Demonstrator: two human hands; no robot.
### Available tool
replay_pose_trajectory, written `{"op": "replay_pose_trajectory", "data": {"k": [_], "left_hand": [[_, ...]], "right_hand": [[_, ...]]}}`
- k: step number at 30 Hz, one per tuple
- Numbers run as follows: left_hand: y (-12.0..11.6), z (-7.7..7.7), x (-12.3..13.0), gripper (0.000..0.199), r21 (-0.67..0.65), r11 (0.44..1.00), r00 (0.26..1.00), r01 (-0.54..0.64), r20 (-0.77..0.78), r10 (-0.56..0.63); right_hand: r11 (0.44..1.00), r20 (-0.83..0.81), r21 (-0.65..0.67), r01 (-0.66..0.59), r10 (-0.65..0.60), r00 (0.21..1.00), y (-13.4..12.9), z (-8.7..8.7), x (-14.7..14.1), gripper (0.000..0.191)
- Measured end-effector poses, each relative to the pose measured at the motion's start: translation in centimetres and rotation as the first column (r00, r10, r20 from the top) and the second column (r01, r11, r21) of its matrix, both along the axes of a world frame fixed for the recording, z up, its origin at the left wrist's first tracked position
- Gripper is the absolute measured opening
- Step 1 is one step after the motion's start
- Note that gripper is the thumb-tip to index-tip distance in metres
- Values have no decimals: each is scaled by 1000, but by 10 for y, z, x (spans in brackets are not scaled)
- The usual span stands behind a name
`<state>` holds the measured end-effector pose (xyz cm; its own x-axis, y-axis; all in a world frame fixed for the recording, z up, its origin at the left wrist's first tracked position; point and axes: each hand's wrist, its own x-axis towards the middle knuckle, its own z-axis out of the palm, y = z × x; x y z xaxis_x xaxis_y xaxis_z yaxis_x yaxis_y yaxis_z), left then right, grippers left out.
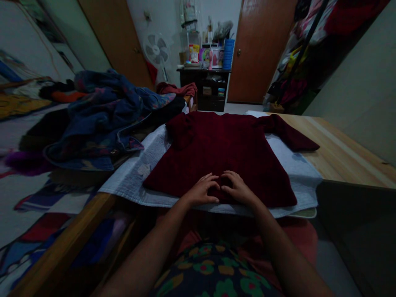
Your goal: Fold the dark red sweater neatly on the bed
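Dim room, white fan (pixel 156 48) upper left of frame, dark cabinet (pixel 202 93) top center, brown door (pixel 262 53) right of it. Wooden bench (pixel 346 148) at right, pale cloth (pixel 298 177) across center. Maroon garment (pixel 219 148) laid out flat on cloth, mid-frame; one sleeve angled right onto bench, other bunched at garment's upper left. My left hand (pixel 202 190) and right hand (pixel 239 189) both open, fingers curved, near each other over garment's lower edge; can't tell if pressing. Blue denim heap (pixel 102 111) at left.
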<state>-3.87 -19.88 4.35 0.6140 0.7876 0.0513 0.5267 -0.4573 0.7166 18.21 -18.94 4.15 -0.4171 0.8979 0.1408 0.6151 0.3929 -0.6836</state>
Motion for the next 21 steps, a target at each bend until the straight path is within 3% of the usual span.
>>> {"op": "replay_pose_trajectory", "data": {"k": [3, 5, 8, 12, 21], "left_hand": [[-4, -4, 0, 34, 46, 996, 995, -72, 70, 68], [-8, -5, 0, 29, 73, 990, 988, -120, 102, 112], [-13, -5, 1, 24, 108, 979, 982, -171, 103, 160], [-18, -4, 2, 18, 122, 976, 982, -183, 78, 174], [-37, 9, 7, 11, 251, 959, 989, -133, -25, 144]], "right_hand": [[956, -117, -133, -261, 247, 962, -9, 14, 5, 34], [932, -83, -158, -327, 318, 945, -15, 18, 7, 33], [952, -8, -133, -277, 279, 960, -21, 17, 4, 28], [966, -49, -131, -223, 219, 975, -22, 15, 0, 15], [951, -173, -144, -274, 248, 953, -18, 9, 6, 7]]}}
